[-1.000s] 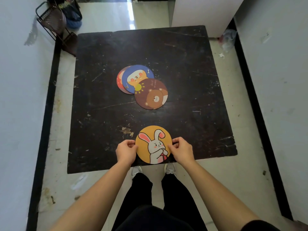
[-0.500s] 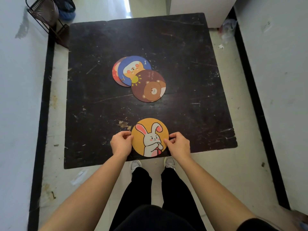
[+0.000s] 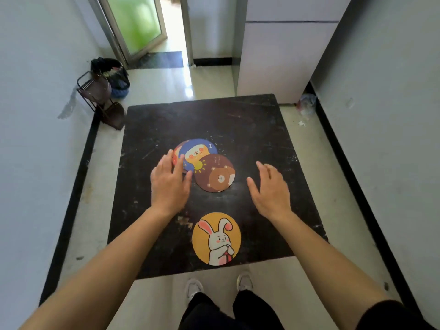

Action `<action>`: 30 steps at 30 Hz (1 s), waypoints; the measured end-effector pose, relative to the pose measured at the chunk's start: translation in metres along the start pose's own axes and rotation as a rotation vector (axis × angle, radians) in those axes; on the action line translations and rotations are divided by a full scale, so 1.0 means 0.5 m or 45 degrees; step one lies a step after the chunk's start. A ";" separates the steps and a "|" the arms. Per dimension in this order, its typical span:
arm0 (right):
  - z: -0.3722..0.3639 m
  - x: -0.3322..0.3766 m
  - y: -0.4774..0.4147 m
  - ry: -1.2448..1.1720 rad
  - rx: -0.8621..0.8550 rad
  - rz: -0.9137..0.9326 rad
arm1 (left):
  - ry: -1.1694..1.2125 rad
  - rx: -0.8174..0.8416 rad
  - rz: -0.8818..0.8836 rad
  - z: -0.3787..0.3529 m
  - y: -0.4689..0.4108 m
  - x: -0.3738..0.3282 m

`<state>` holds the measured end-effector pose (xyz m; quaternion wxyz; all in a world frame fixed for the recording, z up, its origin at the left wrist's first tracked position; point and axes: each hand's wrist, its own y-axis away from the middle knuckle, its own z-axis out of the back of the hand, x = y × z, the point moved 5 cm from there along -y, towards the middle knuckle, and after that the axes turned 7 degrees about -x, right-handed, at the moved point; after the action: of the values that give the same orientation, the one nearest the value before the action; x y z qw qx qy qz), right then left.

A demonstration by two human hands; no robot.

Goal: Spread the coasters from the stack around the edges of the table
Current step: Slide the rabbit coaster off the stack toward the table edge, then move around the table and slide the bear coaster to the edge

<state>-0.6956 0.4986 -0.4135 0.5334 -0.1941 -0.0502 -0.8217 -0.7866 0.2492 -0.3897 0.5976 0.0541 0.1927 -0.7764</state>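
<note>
An orange rabbit coaster (image 3: 216, 238) lies flat at the near edge of the black table (image 3: 262, 129). In the table's middle sits a loose overlapping stack: a brown bear coaster (image 3: 215, 176) on top at the right, a blue coaster (image 3: 197, 152) under it, and a red one (image 3: 175, 155) showing at the left. My left hand (image 3: 169, 183) hovers open over the stack's left side, fingers spread. My right hand (image 3: 270, 186) is open to the right of the bear coaster, apart from it. Neither hand holds anything.
A dark wire rack (image 3: 100, 98) and a dark bin (image 3: 114, 77) stand on the floor by the table's far left corner. A white cabinet (image 3: 283, 58) stands behind the far right corner. Walls run close along both sides. My shoes (image 3: 219, 285) are at the near edge.
Both hands let go of the rabbit coaster at the near edge and moved forward to the middle stack. The camera tilted up, showing more of the room.
</note>
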 end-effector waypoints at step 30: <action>0.678 -0.189 -0.232 0.296 -1.007 0.264 | 0.009 -0.483 -0.586 0.285 -0.239 -0.626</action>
<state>-0.6761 0.7271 -0.1226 0.4998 -0.2938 0.3494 -0.7361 -0.7916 0.5067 -0.1323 0.4046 -0.1010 0.3438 -0.8414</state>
